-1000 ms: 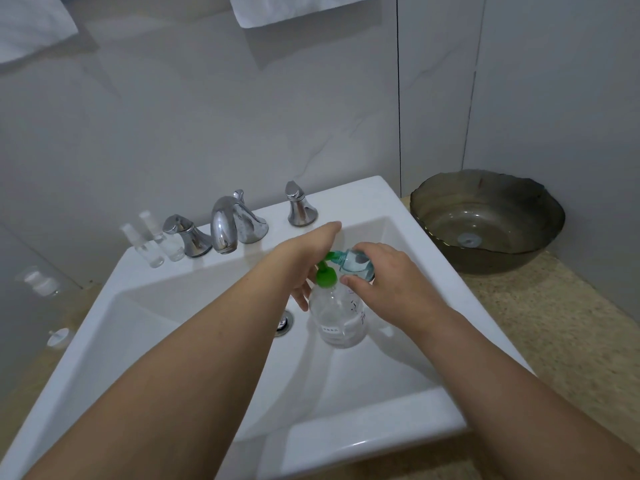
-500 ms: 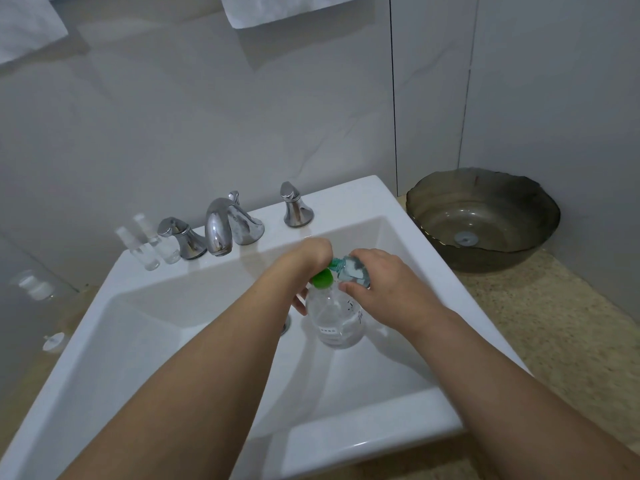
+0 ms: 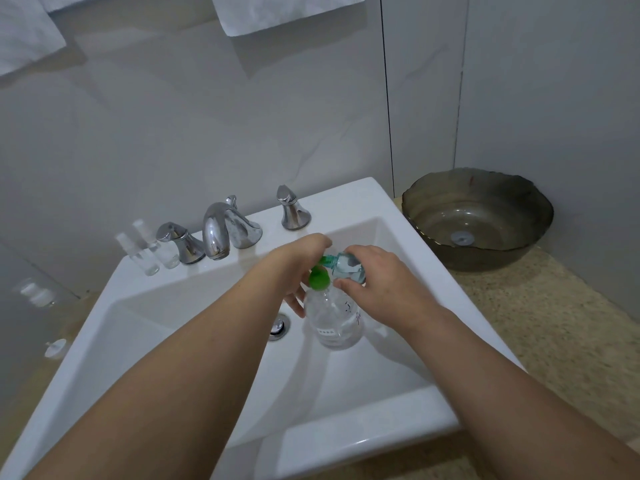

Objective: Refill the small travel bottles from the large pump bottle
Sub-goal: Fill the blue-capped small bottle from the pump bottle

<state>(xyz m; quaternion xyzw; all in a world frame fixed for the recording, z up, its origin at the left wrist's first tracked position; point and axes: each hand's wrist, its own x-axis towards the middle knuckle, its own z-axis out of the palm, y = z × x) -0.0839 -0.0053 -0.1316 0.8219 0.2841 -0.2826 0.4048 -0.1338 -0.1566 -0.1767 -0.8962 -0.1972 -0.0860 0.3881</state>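
Large clear pump bottle (image 3: 334, 322) stands upright in the white sink (image 3: 363, 441) basin, just right of the chrome drain (image 3: 278, 327); its green pump head (image 3: 318, 278) is at the top, btwn both hands. Left hand (image 3: 301, 261) sits over the pump head, fingers curled down around it and the bottle's neck, pressing/gripping the pump; 1 fingertip shows lower, against the bottle's left shoulder. Right hand (image 3: 377, 285) pinches a small travel bottle (image 3: 348, 268), clear w/ a greenish tint, held tilted nearly on its side, mouth end toward the green nozzle and touching or just at it; can't tell if liquid is flowing. 2 more small clear spray bottles (image 3: 152, 247) stand upright on the sink's back ledge, left of the left tap handle (image 3: 180, 242), close beside each other, well apart from the hands. Chrome spout (image 3: 221, 230) is centred on the ledge, right tap handle (image 3: 292, 209) beyond it. On the speckled worktop (image 3: 554, 323) to the right of the sink sits a dark glass bowl (image 3: 433, 195) in the corner. A small white cap-like item (image 3: 57, 348) lies left of the sink. White towels (image 3: 284, 12) hang on the wall above.
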